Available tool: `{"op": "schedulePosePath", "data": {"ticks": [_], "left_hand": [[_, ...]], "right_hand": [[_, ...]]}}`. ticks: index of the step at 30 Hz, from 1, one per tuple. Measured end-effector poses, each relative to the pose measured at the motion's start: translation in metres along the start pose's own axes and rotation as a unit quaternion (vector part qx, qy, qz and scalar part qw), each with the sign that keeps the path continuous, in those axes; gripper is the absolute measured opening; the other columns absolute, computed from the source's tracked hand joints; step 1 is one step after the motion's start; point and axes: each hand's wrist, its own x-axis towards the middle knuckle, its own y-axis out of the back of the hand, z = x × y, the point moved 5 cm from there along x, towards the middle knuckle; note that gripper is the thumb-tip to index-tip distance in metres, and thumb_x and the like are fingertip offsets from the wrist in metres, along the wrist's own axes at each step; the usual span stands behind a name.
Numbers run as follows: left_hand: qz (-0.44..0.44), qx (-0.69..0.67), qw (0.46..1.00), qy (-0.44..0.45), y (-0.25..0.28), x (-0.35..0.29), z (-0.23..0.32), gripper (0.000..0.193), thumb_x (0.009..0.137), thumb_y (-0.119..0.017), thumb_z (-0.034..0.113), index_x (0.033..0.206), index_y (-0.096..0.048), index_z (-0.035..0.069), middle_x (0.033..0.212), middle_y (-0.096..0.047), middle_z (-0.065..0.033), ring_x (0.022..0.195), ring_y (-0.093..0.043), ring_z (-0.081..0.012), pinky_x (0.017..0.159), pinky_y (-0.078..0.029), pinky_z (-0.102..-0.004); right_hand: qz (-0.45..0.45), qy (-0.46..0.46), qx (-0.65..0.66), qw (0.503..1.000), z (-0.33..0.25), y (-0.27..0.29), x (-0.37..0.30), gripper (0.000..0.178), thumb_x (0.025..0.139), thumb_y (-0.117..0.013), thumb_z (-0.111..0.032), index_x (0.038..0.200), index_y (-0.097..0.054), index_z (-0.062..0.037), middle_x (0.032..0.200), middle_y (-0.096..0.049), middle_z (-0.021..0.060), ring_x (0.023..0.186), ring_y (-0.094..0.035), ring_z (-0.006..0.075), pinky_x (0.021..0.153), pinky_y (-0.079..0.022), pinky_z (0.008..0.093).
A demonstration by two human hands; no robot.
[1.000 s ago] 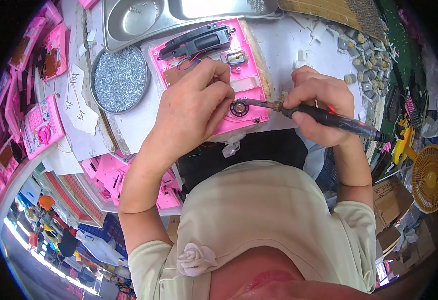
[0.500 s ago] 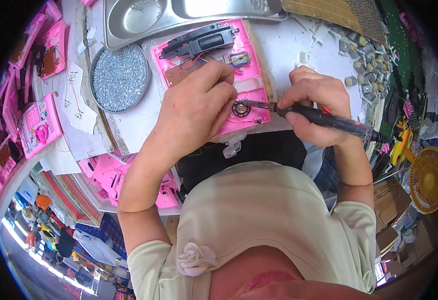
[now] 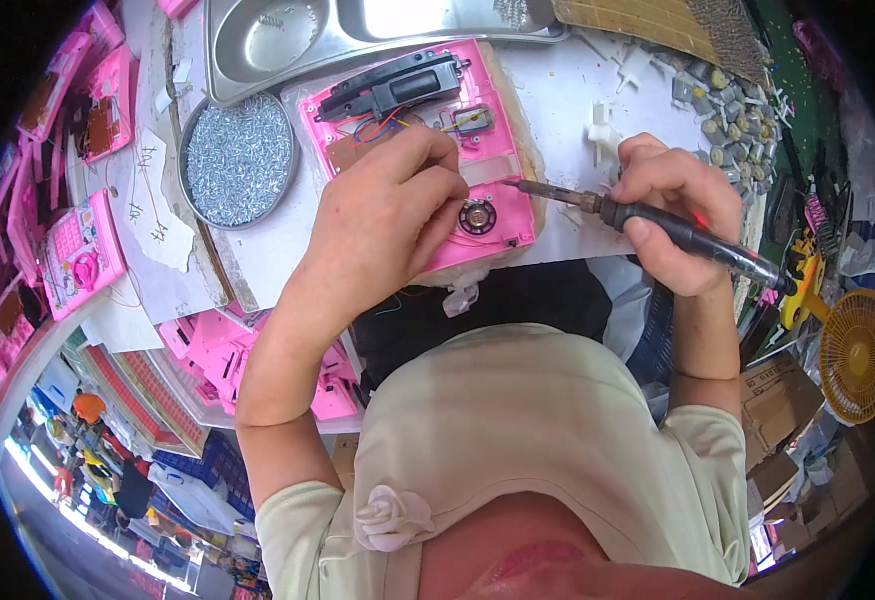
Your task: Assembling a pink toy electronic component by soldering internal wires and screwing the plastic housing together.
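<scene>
A pink plastic housing (image 3: pixel 510 140) lies on the table in front of me. Inside it are a black plastic mechanism (image 3: pixel 395 88), a small metal-cased part (image 3: pixel 473 120), thin coloured wires and a small round speaker (image 3: pixel 478 216). My left hand (image 3: pixel 383 215) rests over the housing's left half, thumb and fingers pinched together beside the speaker; whatever is between the fingertips is hidden. My right hand (image 3: pixel 683 205) grips a soldering iron (image 3: pixel 693 240) by its dark handle. The iron's tip is over the housing's right side, above the speaker and apart from my left fingertips.
A round dish of small screws (image 3: pixel 240 160) stands left of the housing, with a metal compartment tray (image 3: pixel 378 40) behind. Several small motors (image 3: pixel 733 125) and white plastic pieces (image 3: pixel 603 130) lie at right. Pink housings (image 3: pixel 83 255) are piled at left; a yellow fan (image 3: pixel 858 357) is far right.
My right hand has drawn the soldering iron back to the right, moving its tip away from my left fingertips and the speaker. My left hand stays pinched in nearly the same place.
</scene>
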Motion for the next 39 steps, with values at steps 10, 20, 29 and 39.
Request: {"op": "schedulePosePath", "data": {"ticks": [10, 20, 29, 39], "left_hand": [[0.028, -0.026, 0.999, -0.002, -0.001, -0.001, -0.006, 0.020, 0.076, -0.079, -0.002, 0.094, -0.072, 0.003, 0.091, -0.066, -0.0085, 0.084, -0.066, -0.0260, 0.071, -0.054, -0.0349], [0.026, 0.001, 1.000, -0.015, -0.002, -0.002, 0.001, 0.023, 0.072, -0.078, -0.002, 0.092, -0.071, 0.004, 0.101, -0.063, -0.0081, 0.081, -0.066, -0.0250, 0.068, -0.054, -0.0346], [0.000, 0.043, 0.999, -0.005, -0.002, 0.003, 0.004, 0.023, 0.067, -0.077, -0.001, 0.087, -0.066, 0.005, 0.100, -0.061, -0.0066, 0.081, -0.066, -0.0233, 0.066, -0.054, -0.0346], [-0.002, 0.048, 0.999, -0.007, -0.004, 0.002, 0.004, 0.022, 0.069, -0.077, 0.001, 0.087, -0.065, 0.005, 0.101, -0.061, -0.0069, 0.085, -0.067, -0.0253, 0.067, -0.055, -0.0373]], "right_hand": [[0.011, 0.043, 0.031, 0.999, 0.004, 0.003, 0.002, 0.026, 0.076, -0.074, -0.006, 0.098, -0.063, 0.0017, 0.061, -0.049, -0.0012, 0.051, -0.039, 0.0073, 0.052, -0.030, 0.0249], [-0.041, -0.009, -0.017, 0.999, 0.001, -0.012, 0.003, 0.023, 0.069, -0.074, -0.002, 0.090, -0.065, -0.0028, 0.062, -0.053, 0.0016, 0.049, -0.045, 0.0126, 0.053, -0.036, 0.0279], [-0.056, 0.009, -0.049, 0.997, -0.002, -0.022, 0.010, 0.026, 0.066, -0.075, -0.003, 0.090, -0.067, -0.0062, 0.063, -0.055, 0.0027, 0.054, -0.051, 0.0186, 0.054, -0.041, 0.0309], [-0.077, 0.018, -0.056, 0.995, 0.001, -0.023, 0.014, 0.026, 0.066, -0.075, -0.004, 0.091, -0.067, -0.0074, 0.058, -0.051, 0.0016, 0.056, -0.051, 0.0200, 0.058, -0.043, 0.0327]]}}
